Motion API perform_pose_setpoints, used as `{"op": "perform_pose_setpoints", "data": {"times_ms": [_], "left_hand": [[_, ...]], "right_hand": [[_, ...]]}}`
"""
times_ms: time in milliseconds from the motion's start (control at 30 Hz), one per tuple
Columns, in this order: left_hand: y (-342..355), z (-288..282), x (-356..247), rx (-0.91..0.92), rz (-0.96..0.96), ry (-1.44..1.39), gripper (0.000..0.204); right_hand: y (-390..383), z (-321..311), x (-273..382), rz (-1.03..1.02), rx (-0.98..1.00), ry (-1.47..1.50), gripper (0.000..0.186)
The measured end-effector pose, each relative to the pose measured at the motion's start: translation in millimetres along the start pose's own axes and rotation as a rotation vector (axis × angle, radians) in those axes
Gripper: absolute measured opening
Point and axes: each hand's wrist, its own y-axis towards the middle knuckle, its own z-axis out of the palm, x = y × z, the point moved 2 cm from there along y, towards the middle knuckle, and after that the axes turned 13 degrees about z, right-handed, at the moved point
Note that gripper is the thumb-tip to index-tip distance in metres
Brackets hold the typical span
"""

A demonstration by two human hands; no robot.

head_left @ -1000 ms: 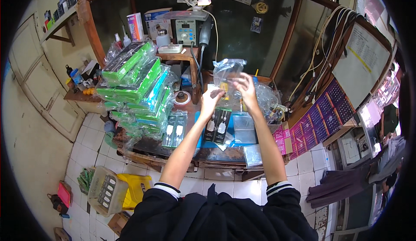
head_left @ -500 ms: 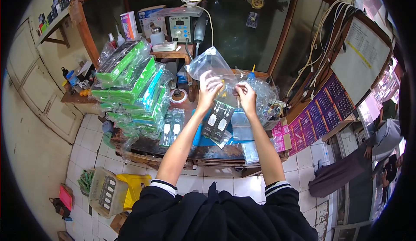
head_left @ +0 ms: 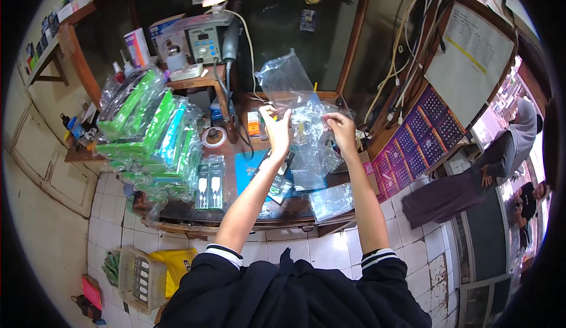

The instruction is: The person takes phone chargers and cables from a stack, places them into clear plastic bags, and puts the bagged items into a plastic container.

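A clear plastic bag (head_left: 289, 77) is raised above the bench between my two hands. My left hand (head_left: 277, 130) is at its lower left edge, thumb against the film and fingers curled, partly hidden by glare. At the other side my right hand (head_left: 343, 132) pinches the film between thumb and fingertips. Below hang or lie more clear plastic bags (head_left: 309, 172), and I cannot tell how they connect. A flat black packet (head_left: 280, 189) lies partly behind my left forearm on a blue mat (head_left: 244, 166). Two black boxes with white charger pictures (head_left: 210, 183) stand side by side left of it.
A tall pile of plastic-wrapped green boxes (head_left: 147, 133) fills the bench's left side. Behind it are a soldering station (head_left: 204, 44) and a solder reel (head_left: 213, 136). A stack of clear bags (head_left: 332, 202) sits at the front edge. A plastic basket (head_left: 140, 278) stands on the floor.
My view has turned, so the bench sits further left. The two black boxes once below my hands are now mostly hidden by my left forearm. The bag has spread out between my hands.
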Motion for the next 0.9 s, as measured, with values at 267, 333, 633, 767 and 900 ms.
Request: {"op": "perform_pose_setpoints", "data": {"times_ms": [267, 333, 633, 767, 900], "left_hand": [[-16, 44, 23, 0.152, 0.263, 0.181, 0.018], [-9, 53, 39, 0.259, 0.228, 0.296, 0.029], [-25, 78, 100, 0.700, -0.097, 0.385, 0.067], [-27, 72, 91, 0.785, -0.115, 0.329, 0.059], [-5, 28, 45, 0.595, 0.102, 0.255, 0.048]], "right_hand": [[48, -33, -32, 0.193, -0.064, -0.149, 0.033], [62, -27, -33, 0.115, -0.111, -0.229, 0.036], [88, -26, -69, 0.067, -0.200, -0.985, 0.041], [67, -28, -29, -0.158, -0.345, -0.962, 0.034], [32, -14, 31, -0.382, -0.367, -0.813, 0.025]]}}
